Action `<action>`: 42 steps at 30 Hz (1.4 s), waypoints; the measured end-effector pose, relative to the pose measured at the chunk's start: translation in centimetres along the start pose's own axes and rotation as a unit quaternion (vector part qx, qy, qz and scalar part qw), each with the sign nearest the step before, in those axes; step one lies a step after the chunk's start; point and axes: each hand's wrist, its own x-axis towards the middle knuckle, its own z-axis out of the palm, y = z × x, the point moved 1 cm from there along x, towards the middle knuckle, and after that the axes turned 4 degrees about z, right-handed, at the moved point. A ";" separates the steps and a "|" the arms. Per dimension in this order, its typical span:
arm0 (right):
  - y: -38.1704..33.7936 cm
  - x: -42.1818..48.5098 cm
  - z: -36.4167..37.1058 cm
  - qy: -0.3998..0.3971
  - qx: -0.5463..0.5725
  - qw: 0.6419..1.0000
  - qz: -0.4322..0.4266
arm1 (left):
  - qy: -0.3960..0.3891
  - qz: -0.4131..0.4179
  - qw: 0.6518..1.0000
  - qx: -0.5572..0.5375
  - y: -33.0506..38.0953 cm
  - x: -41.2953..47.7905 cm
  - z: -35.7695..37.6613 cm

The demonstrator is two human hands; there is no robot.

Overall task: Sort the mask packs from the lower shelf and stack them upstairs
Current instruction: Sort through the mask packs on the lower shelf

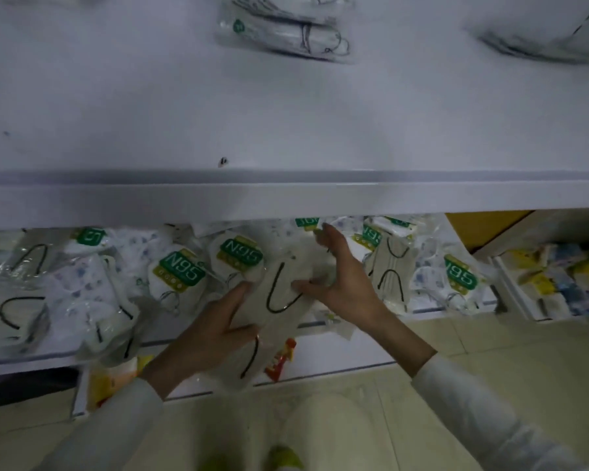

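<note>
Head view: our left hand (215, 321) and right hand (340, 277) press, fingers spread, on either side of a bundle of clear-wrapped mask packs (279, 300) at the lower shelf (361, 321) front edge. We judge the packs light, soft and slippery; they are best clamped by the long edges. The lower shelf holds jumbled N95 packs (181, 270). The upper shelf (150, 107) carries one stack (286, 28).
</note>
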 end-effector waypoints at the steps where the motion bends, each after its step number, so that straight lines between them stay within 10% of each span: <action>1: -1.4 -0.6 -1.4 -0.060 0.015 0.998 0.003 | -0.021 0.009 0.999 0.031 1.5 -0.5 -0.6; 8: -11.2 -8.5 -10.3 -0.159 0.031 0.976 -0.145 | -0.111 0.101 0.961 0.233 16.0 -6.7 -4.9; 14: -19.3 -6.3 -17.3 0.029 0.162 0.955 -0.248 | 0.235 0.264 0.916 0.188 26.2 -8.5 -10.5; 20: -19.8 0.5 -14.8 -0.030 0.215 0.961 -0.174 | 0.405 0.178 0.897 0.005 25.1 -2.2 -11.9; 33: -17.9 2.1 -13.6 0.004 0.223 0.972 -0.071 | 0.396 0.061 0.915 -0.050 23.1 0.3 -11.3; 42: -16.4 1.6 -17.5 0.093 0.148 0.973 -0.151 | 0.367 0.100 0.922 0.077 24.7 1.1 -11.2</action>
